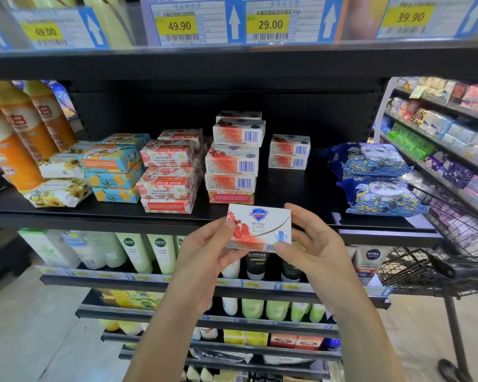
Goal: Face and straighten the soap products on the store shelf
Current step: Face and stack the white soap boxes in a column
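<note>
A white and red Safeguard soap box (258, 226) is held in front of the black shelf (177, 217), its front face toward me. My left hand (204, 257) grips its left edge and my right hand (312, 244) grips its right edge. Behind it on the shelf stands a stack of the same boxes (232, 161) with barcode sides facing out, and a shorter pair (289, 151) to the right. Upside-down Goat Soap packs (167, 175) are stacked left of them. Blue and orange soap boxes (113, 169) lie tilted further left, beside floral white packs (58, 193).
Orange bottles (14, 133) stand at the shelf's left end. Two blue panda-print packs (375, 180) lie at the right end. A black wire shopping cart (439, 244) stands right of the shelving. Price tags (180, 24) line the shelf above; tubes and bottles fill the lower shelves.
</note>
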### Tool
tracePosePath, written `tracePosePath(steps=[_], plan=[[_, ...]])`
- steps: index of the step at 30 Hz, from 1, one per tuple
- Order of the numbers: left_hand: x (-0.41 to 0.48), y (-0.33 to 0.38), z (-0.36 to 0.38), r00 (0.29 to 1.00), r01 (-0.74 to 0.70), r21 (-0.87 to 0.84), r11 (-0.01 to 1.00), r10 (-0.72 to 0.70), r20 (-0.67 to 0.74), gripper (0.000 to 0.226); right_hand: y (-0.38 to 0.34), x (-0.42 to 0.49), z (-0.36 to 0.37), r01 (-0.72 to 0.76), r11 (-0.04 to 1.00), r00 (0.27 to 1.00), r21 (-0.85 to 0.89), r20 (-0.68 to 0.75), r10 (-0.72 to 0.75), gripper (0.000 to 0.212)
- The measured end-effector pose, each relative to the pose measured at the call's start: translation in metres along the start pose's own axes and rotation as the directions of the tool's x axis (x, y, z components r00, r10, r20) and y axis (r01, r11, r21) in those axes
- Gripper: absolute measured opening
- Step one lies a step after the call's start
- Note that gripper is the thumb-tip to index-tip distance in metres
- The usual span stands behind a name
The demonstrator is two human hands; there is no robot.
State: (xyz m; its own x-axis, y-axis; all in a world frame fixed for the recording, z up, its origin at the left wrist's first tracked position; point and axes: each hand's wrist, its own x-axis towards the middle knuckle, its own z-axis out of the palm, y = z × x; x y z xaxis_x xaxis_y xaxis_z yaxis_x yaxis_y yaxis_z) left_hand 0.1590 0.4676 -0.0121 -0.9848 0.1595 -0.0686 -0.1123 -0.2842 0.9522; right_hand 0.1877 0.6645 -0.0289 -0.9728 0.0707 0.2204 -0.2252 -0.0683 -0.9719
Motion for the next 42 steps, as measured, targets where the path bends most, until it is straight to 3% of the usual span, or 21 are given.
tracePosePath(steps=[7, 9, 11, 15, 19, 22, 24, 26, 36, 42], plan=[[0.003, -0.003, -0.004, 0.999, -0.045, 0.0, 0.999, 0.045, -0.003, 0.039, -0.002, 0.004, 0.001, 0.142, 0.895, 0.988, -0.423, 0.003, -0.155, 0.076], [0.004, -0.001, -0.005, 0.998, -0.06, 0.002, 0.998, 0.06, 0.006, 0.045, -0.006, 0.006, 0.004, 0.156, 0.892, 0.984, -0.423, -0.009, -0.177, 0.072], [0.006, 0.002, -0.007, 0.993, -0.112, 0.048, 0.993, 0.111, 0.027, 0.038, -0.01, 0.009, 0.004, 0.163, 0.906, 0.982, -0.391, -0.02, -0.186, 0.07], [0.016, 0.006, -0.016, 0.958, -0.282, 0.267, 0.921, 0.286, 0.026, 0.03, -0.027, 0.02, 0.003, 0.185, 0.92, 0.978, -0.344, -0.029, -0.207, 0.07], [0.028, -0.002, -0.027, 0.921, -0.359, 0.608, 0.708, 0.373, 0.11, 0.029, -0.05, 0.043, 0.008, 0.236, 0.902, 0.962, -0.361, -0.04, -0.268, 0.073], [0.038, -0.013, -0.03, 0.88, -0.418, 0.818, 0.394, 0.398, 0.259, 0.045, -0.065, 0.068, 0.017, 0.247, 0.881, 0.957, -0.403, -0.039, -0.287, 0.071], [0.048, -0.023, -0.032, 0.842, -0.462, 0.871, 0.166, 0.389, 0.373, 0.056, -0.072, 0.085, 0.022, 0.246, 0.876, 0.958, -0.414, -0.035, -0.286, 0.054], [0.055, -0.033, -0.034, 0.828, -0.455, 0.888, 0.069, 0.4, 0.393, 0.061, -0.078, 0.1, 0.029, 0.253, 0.86, 0.955, -0.442, -0.025, -0.294, 0.045], [0.057, -0.047, -0.031, 0.803, -0.443, 0.885, 0.145, 0.502, 0.321, 0.052, -0.074, 0.137, 0.042, 0.215, 0.822, 0.958, -0.528, -0.051, -0.284, 0.037], [0.061, -0.051, -0.029, 0.782, -0.447, 0.876, 0.181, 0.554, 0.285, 0.05, -0.064, 0.139, 0.038, 0.204, 0.83, 0.951, -0.52, -0.096, -0.294, 0.048]])
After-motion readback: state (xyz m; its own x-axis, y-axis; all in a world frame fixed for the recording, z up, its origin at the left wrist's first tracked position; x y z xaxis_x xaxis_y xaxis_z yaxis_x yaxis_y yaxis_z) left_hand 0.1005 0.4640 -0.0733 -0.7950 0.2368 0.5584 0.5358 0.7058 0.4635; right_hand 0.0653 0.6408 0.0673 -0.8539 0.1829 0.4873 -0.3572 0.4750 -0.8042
